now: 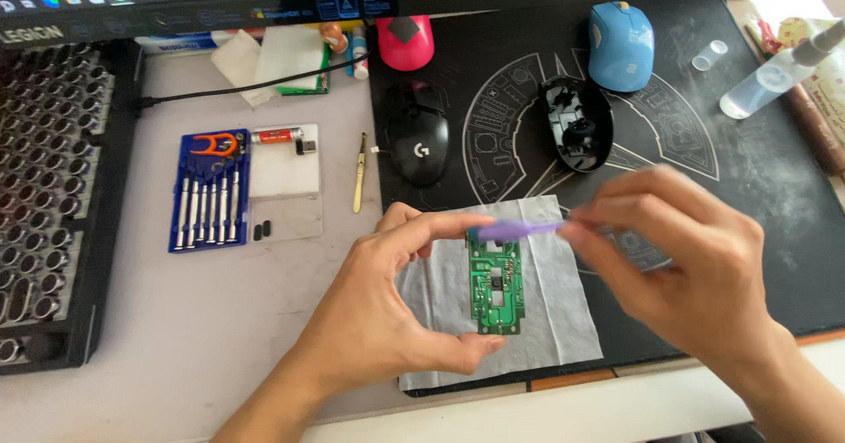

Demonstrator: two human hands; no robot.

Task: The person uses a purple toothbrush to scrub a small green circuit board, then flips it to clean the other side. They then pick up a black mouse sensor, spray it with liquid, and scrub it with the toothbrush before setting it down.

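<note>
Green circuit board (495, 283) pinched by left hand (387, 307); right hand (682, 263) holds purple tool (519, 228)

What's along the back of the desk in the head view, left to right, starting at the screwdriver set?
Blue screwdriver set → brass tweezers → black mouse → open black mouse shell → blue mouse → clear spray bottle.

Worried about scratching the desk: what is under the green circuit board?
A white tissue lies under the green circuit board, spread over the black desk mat. The left hand hides the tissue's left part.
</note>
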